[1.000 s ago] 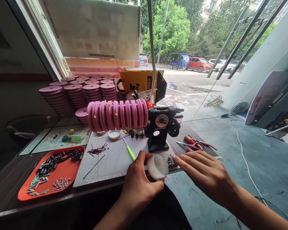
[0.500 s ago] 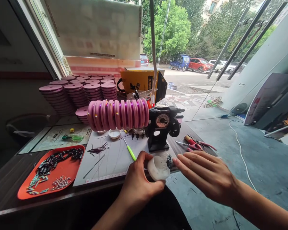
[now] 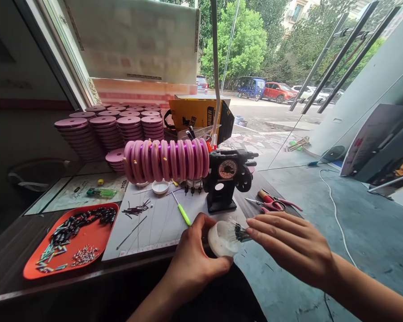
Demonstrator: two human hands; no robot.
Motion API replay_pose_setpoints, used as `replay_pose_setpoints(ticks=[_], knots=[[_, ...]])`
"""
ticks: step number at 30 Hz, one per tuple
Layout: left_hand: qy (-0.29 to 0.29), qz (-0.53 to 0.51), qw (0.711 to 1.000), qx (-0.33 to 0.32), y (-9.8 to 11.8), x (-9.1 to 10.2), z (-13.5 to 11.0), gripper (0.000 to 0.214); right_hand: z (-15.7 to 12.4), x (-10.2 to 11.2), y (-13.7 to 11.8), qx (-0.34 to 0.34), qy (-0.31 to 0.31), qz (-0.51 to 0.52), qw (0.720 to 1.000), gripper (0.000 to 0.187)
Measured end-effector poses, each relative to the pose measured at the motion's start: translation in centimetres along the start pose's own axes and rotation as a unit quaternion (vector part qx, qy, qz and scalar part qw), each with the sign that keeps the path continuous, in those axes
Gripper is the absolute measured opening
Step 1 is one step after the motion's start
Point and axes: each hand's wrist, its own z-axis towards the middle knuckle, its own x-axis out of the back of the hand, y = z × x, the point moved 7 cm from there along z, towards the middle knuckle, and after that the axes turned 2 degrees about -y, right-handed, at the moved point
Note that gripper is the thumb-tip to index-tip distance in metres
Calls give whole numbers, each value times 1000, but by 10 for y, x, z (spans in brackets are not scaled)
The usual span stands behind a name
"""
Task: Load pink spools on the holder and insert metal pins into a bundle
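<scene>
A bundle of thin pins (image 3: 239, 233) with dark middles fans its pale tips toward the mouth of a white cup (image 3: 221, 247) above the near edge of the worktop (image 3: 6, 264). The right hand (image 3: 289, 246) grips the bundle's other end at its fingertips, its fingers stretched nearly straight, the thumb hidden below. The left hand (image 3: 196, 257) grasps the cup, fingers curled around the far side and thumb along the near one, the open mouth tipped toward the pins. Just beyond stands a black machine (image 3: 221, 199) with a dial, a row of pink spools (image 3: 166, 161) extending from its left side. A green-handled tool (image 3: 184, 214) lies near the left hand; scissors (image 3: 273, 205) lie beyond the right. Farther left, an orange tray (image 3: 94, 241) holds small dark and silvery parts.
</scene>
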Motion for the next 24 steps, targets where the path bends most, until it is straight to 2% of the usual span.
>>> replay_pose_setpoints(ticks=[3,13,16,24], knots=[[2,-1,1000,0,0,0,0,34,0,-1,-1,0,-7,15,1000,22],[3,-32,999,14,0,1,-2,33,1,3,5,-67,33,55,996,18],[-10,-72,997,18,-1,-1,-1,32,-4,3,10,-102,51,63,991,19],[-50,-222,973,27,-10,-7,3,35,-12,0,13,-134,64,106,983,20]])
